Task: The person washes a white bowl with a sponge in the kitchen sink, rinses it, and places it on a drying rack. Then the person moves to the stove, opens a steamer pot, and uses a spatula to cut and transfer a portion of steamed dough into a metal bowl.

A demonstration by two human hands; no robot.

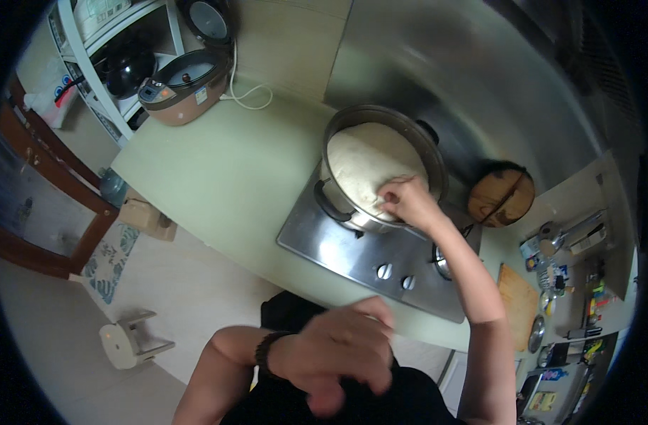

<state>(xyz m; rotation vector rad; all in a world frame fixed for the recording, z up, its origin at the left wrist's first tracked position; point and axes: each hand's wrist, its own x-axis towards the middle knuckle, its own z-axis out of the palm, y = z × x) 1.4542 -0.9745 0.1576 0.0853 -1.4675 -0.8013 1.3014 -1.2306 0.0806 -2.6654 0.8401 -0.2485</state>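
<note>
A large mass of pale dough (pixel 372 154) fills much of a steel pot (pixel 385 110) with black handles, which stands on a gas stove (pixel 345 255). Over the near side of the pot, my right hand (pixel 409 202) has its fingers curled at the dough's edge, with thumb and fingertips pinching the dough. My left hand (pixel 340 350), with a dark beaded bracelet on the wrist, hangs in front of my body, away from the pot. Its fingers are loosely bent and apart, somewhat blurred, with nothing seen in them.
An open rice cooker (pixel 186 101) stands at the counter's left end beside a white shelf rack (pixel 85 58). Right of the pot are a round wooden lid (pixel 502 195) and a wooden cutting board (pixel 517 303). A small stool (pixel 119 346) stands on the floor.
</note>
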